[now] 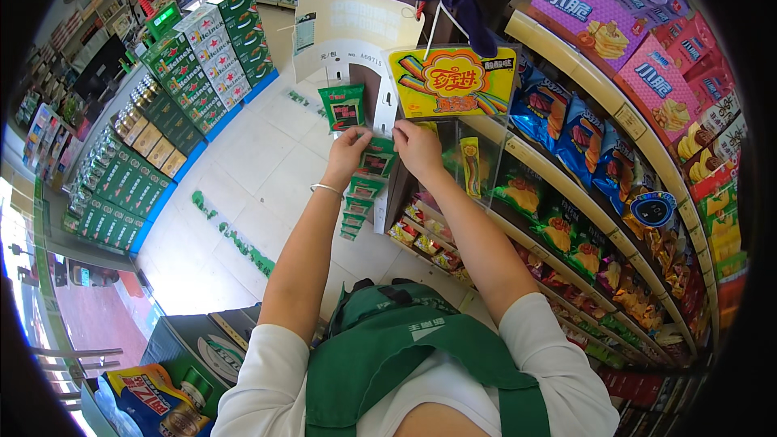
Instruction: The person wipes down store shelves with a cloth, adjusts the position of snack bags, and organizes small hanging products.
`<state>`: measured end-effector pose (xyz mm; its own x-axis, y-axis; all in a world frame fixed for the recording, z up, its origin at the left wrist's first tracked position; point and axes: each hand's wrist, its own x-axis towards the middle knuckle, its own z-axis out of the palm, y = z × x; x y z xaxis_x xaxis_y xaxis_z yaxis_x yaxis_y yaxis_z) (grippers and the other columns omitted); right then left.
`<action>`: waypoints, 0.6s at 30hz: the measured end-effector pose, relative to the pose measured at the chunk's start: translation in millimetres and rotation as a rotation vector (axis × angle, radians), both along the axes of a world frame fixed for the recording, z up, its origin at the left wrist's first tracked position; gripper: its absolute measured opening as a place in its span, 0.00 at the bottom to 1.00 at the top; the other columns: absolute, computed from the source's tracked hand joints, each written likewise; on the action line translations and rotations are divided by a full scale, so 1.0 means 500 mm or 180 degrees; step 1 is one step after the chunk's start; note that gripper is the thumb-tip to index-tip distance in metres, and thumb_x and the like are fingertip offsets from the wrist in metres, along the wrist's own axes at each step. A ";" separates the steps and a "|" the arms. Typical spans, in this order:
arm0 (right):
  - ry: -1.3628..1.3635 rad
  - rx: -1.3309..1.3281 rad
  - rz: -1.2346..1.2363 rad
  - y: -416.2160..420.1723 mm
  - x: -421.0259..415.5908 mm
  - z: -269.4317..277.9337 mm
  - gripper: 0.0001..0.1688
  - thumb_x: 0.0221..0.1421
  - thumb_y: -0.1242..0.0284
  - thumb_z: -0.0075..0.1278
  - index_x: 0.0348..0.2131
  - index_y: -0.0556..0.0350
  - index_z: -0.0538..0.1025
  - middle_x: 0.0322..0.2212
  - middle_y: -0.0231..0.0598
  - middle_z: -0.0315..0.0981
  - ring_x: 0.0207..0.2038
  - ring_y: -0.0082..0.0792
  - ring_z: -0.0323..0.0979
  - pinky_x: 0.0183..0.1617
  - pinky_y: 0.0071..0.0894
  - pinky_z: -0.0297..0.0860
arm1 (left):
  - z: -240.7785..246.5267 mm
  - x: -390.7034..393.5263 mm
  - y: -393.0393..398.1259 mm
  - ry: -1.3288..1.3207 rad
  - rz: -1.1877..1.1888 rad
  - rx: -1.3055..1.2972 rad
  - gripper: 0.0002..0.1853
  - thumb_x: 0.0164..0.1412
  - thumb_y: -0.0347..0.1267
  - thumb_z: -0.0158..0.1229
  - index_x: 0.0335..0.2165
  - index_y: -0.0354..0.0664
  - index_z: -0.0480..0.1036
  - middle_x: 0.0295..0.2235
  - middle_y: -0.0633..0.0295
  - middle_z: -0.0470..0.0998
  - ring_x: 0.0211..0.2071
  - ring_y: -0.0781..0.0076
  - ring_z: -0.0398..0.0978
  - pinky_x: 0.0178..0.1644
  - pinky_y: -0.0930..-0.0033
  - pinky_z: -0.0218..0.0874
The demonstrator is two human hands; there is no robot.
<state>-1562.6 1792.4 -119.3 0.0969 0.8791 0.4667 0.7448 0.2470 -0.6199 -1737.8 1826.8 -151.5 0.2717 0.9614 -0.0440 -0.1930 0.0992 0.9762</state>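
Note:
A hanging strip of small green snack packets (pixel 362 189) runs down at the end of a shelf unit. My left hand (pixel 350 152) pinches the left top corner of the upper packet of this strip. My right hand (pixel 417 144) has its fingertips at that packet's right top corner, beside a white perforated metal upright (pixel 386 110). Just above my left hand hangs a separate green and red packet (pixel 343 107). A cream paper card (pixel 355 27) is tied above it. To the right hangs a yellow candy sign (pixel 455 82) over a clear plastic holder (pixel 495 161).
Curved shelves with a cream price rail (pixel 570 60) and bagged snacks stand at the right. Stacked green beer cartons (pixel 182 79) line the left beyond the tiled floor (pixel 273 176). A dark green box (pixel 176 340) and a yellow and blue bag (pixel 149 397) are at the lower left.

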 end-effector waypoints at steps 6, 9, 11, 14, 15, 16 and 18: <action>0.0345 -0.0117 -0.0001 0.007 -0.003 0.001 0.08 0.55 0.66 0.54 0.29 0.51 0.79 0.20 0.39 0.77 0.25 0.46 0.76 0.28 0.42 0.69 | 0.016 0.003 -0.012 0.0257 0.0273 -0.0019 0.09 0.63 0.29 0.59 0.39 0.34 0.80 0.32 0.66 0.81 0.35 0.79 0.74 0.44 0.77 0.65; 0.0369 -0.0167 -0.0001 0.005 -0.004 0.012 0.08 0.54 0.66 0.54 0.28 0.50 0.80 0.20 0.38 0.77 0.26 0.46 0.76 0.29 0.42 0.70 | 0.051 -0.002 -0.017 -0.0027 0.0097 -0.0131 0.09 0.63 0.29 0.59 0.39 0.34 0.80 0.33 0.65 0.80 0.34 0.79 0.75 0.43 0.77 0.65; 0.0353 -0.0294 -0.0023 0.005 0.001 0.021 0.08 0.54 0.66 0.54 0.29 0.49 0.80 0.20 0.38 0.77 0.26 0.46 0.76 0.29 0.41 0.70 | 0.059 0.000 -0.017 0.0014 0.0100 -0.0054 0.09 0.63 0.29 0.59 0.38 0.34 0.80 0.32 0.65 0.80 0.34 0.80 0.75 0.42 0.77 0.65; 0.0242 -0.0264 -0.0079 0.002 0.003 0.021 0.09 0.54 0.65 0.55 0.30 0.48 0.81 0.23 0.40 0.78 0.28 0.47 0.77 0.31 0.42 0.71 | 0.069 0.005 -0.025 0.0067 0.0107 0.0052 0.08 0.63 0.29 0.59 0.37 0.35 0.79 0.32 0.66 0.80 0.34 0.80 0.75 0.42 0.78 0.65; 0.0185 -0.0187 -0.0093 0.000 -0.002 0.024 0.09 0.54 0.64 0.55 0.30 0.48 0.81 0.24 0.40 0.79 0.29 0.47 0.77 0.31 0.42 0.71 | 0.066 0.004 -0.028 -0.0013 0.0150 0.0088 0.08 0.63 0.29 0.59 0.37 0.34 0.79 0.31 0.66 0.80 0.32 0.79 0.76 0.40 0.77 0.66; 0.0125 -0.0303 -0.0049 -0.001 -0.002 0.029 0.10 0.54 0.64 0.55 0.30 0.48 0.81 0.26 0.41 0.79 0.30 0.48 0.77 0.32 0.43 0.71 | 0.064 0.001 -0.030 -0.0094 0.0193 0.0124 0.08 0.64 0.29 0.59 0.38 0.34 0.78 0.30 0.66 0.79 0.31 0.78 0.77 0.38 0.76 0.67; 0.0039 -0.0304 -0.0136 -0.003 -0.007 0.034 0.10 0.54 0.64 0.54 0.31 0.48 0.81 0.26 0.42 0.79 0.31 0.49 0.77 0.33 0.45 0.71 | 0.061 -0.004 -0.038 -0.0300 0.0261 0.0123 0.08 0.64 0.30 0.59 0.38 0.34 0.78 0.30 0.66 0.79 0.29 0.78 0.77 0.36 0.76 0.68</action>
